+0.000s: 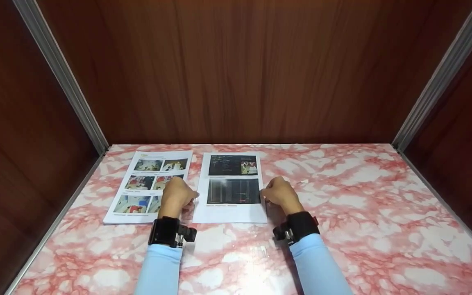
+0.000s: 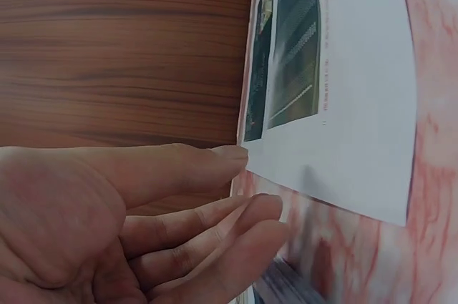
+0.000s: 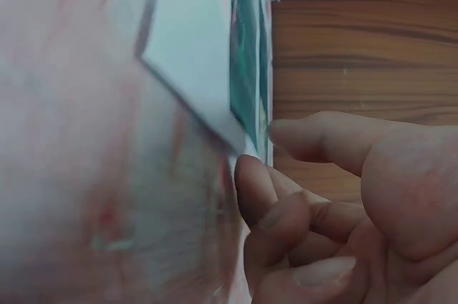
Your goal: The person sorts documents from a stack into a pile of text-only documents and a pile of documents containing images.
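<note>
A printed sheet of paper (image 1: 230, 214) with two dark pictures lies on the table in front of me. My left hand (image 1: 177, 193) is at its left edge and overlaps the paper stack beside it. In the left wrist view the thumb tip meets the sheet's edge, while the loosely bent fingers (image 2: 266, 209) stay apart from it, below the thumb. At the opposite edge, my right hand (image 1: 281, 193) pinches the sheet between thumb and forefinger. The right wrist view shows its other fingers (image 3: 279, 225) curled under.
A stack of printed papers (image 1: 174, 154) with several colour photos lies at the left, slightly slanted. The table (image 1: 363, 229) has a red-and-white marbled top. Wood-grain panels (image 1: 236, 73) enclose it at the back and both sides, with metal strips at the corners.
</note>
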### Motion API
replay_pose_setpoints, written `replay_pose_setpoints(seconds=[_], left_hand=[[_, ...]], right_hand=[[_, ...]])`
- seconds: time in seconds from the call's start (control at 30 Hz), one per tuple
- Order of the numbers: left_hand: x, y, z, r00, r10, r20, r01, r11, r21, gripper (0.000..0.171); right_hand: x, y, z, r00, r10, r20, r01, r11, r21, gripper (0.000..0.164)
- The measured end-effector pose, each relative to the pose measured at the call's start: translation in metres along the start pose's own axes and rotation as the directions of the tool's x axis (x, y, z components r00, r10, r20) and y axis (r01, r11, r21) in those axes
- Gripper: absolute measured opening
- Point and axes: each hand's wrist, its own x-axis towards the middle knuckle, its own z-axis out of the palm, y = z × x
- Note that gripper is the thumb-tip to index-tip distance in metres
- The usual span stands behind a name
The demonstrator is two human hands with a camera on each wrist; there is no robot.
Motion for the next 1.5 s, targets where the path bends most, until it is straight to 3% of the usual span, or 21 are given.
replay_pose_setpoints(seconds=[0.2,0.33,0.47,0.63,0.8,1.0,1.2,1.33,1.5], left_hand=[[0.000,-0.006,-0.011,0.988,0.138,-0.075,-0.136,0.990,0.030,0.016],[0.001,-0.014,-0.025,0.980,0.164,-0.113,-0.165,0.986,0.001,0.018],[0.002,-0.029,-0.050,0.973,0.174,-0.150,-0.177,0.984,-0.008,0.018],[0.005,-0.055,-0.085,0.971,0.133,-0.201,-0.129,0.991,0.033,0.023],[0.007,-0.083,-0.104,0.963,0.044,-0.267,-0.038,0.999,0.028,0.024],[0.010,-0.111,-0.109,0.944,-0.034,-0.329,0.053,0.997,0.051,0.021],[0.010,-0.124,-0.110,0.926,-0.043,-0.374,0.078,0.994,0.080,0.014],[0.011,-0.127,-0.112,0.934,-0.058,-0.353,0.094,0.992,0.083,0.020],[0.011,-0.132,-0.116,0.942,-0.093,-0.323,0.125,0.989,0.079,0.025]], right_hand=[[-0.007,-0.027,0.007,0.999,-0.029,-0.013,0.029,1.000,-0.008,0.017],[-0.007,-0.048,0.016,0.994,-0.113,-0.005,0.113,0.994,-0.006,0.018],[-0.006,-0.071,0.030,0.978,-0.209,0.014,0.209,0.978,-0.001,0.019],[-0.003,-0.098,0.054,0.955,-0.291,0.049,0.294,0.955,-0.042,0.019],[-0.003,-0.119,0.080,0.951,-0.300,0.077,0.306,0.948,-0.090,0.024],[-0.007,-0.133,0.112,0.945,-0.310,0.101,0.315,0.948,-0.046,0.023],[-0.012,-0.138,0.134,0.939,-0.329,0.103,0.333,0.943,-0.018,0.036],[-0.012,-0.141,0.141,0.944,-0.315,0.094,0.319,0.947,-0.024,0.043],[-0.014,-0.145,0.149,0.946,-0.312,0.082,0.317,0.947,-0.048,0.037]])
